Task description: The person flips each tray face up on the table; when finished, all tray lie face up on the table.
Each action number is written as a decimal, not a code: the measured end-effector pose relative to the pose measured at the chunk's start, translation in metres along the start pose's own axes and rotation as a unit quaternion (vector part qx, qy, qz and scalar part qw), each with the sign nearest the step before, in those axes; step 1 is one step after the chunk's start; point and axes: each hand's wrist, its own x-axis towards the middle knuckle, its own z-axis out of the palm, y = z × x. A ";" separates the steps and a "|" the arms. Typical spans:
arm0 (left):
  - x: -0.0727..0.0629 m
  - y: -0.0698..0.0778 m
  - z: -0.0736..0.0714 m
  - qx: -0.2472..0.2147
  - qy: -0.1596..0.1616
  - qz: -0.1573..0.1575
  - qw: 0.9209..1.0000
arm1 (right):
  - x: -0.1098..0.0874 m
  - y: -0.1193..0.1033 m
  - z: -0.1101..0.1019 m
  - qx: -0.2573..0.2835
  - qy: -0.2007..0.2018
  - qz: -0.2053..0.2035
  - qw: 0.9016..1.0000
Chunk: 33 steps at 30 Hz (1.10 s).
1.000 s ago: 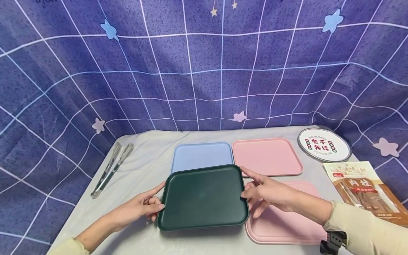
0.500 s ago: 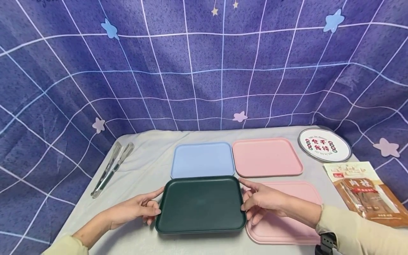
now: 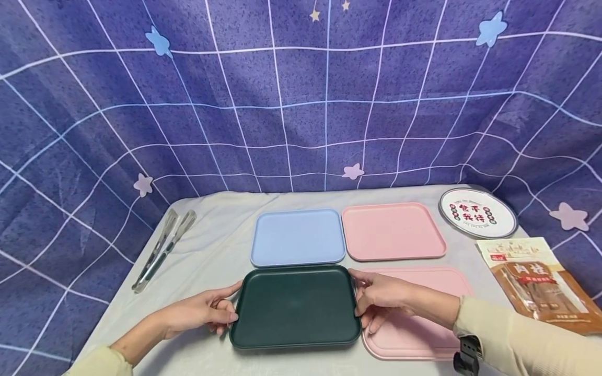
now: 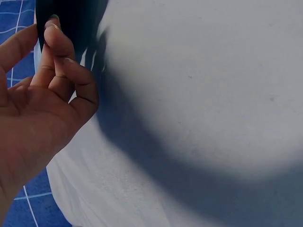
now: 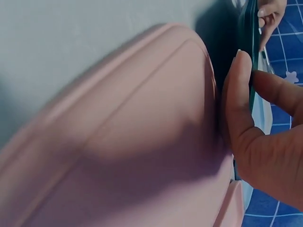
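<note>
A dark green rectangular tray (image 3: pixel 296 308) lies level near the front of the table, just in front of a blue tray (image 3: pixel 299 237). My left hand (image 3: pixel 197 313) pinches its left edge between thumb and curled fingers. On the opposite short side my right hand (image 3: pixel 383 297) grips the right edge, index finger along the far corner. In the right wrist view the right thumb overlaps the green tray's rim (image 5: pixel 254 42), and a pink tray (image 5: pixel 142 123) spreads beneath that hand. The left wrist view shows the left fingers (image 4: pixel 59 42) at the tray's dark edge.
Behind on the right lies another pink tray (image 3: pixel 394 231), beside the blue one. Metal tongs (image 3: pixel 164 250) rest at the left edge. At the right are a round plate with red characters (image 3: pixel 478 213) and a brown-and-cream food packet (image 3: pixel 541 284). A purple curtain (image 3: pixel 301 104) hangs behind.
The green tray has come down and toward me, from tilted and overlapping the blue tray to level in front of it. Both hands have moved with it, still holding its edges.
</note>
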 end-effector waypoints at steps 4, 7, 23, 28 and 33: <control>0.002 -0.002 0.000 0.001 0.000 -0.005 1.000 | 0.002 -0.004 0.001 -0.028 0.008 -0.006 1.000; 0.003 -0.002 0.000 0.004 0.000 -0.007 1.000 | 0.003 -0.007 0.002 -0.047 0.016 -0.007 0.999; 0.007 -0.004 0.001 0.025 -0.005 0.006 1.000 | 0.007 -0.014 0.007 -0.136 0.046 0.012 0.990; 0.006 -0.006 0.001 0.030 -0.009 0.013 0.999 | 0.007 -0.017 0.010 -0.147 0.046 0.016 0.988; 0.007 -0.011 -0.001 0.027 -0.018 0.023 0.999 | 0.006 -0.018 0.013 -0.150 0.043 0.018 0.988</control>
